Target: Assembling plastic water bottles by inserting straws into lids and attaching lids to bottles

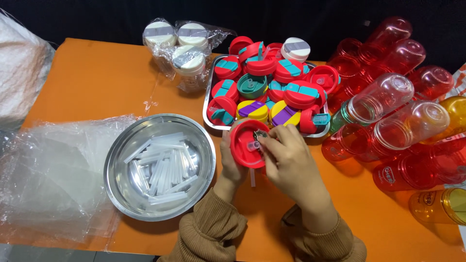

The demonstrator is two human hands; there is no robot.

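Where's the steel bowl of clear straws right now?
In the head view, the steel bowl sits on the orange table, left of the left hand, beside the plastic bags.

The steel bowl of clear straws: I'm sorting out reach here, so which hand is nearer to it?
Left. The left hand holds the red lid just beside the steel bowl; the right hand works farther right.
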